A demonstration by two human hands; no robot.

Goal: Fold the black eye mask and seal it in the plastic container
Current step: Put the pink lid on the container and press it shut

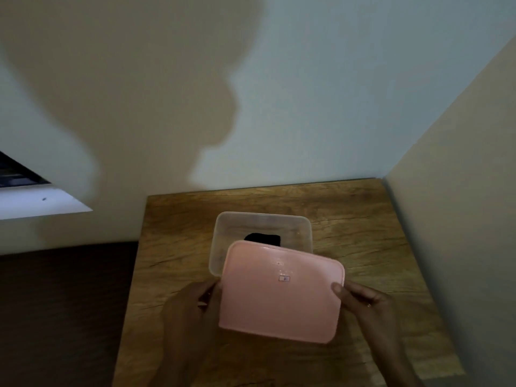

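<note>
Head view: hands (192, 305) hold pink lid (282, 294)

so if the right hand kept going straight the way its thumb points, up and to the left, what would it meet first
The right hand already grips the pink lid at its right edge. Going on up-left, it would probably next meet the clear container with the black eye mask inside; depth is unclear from this view.
</note>
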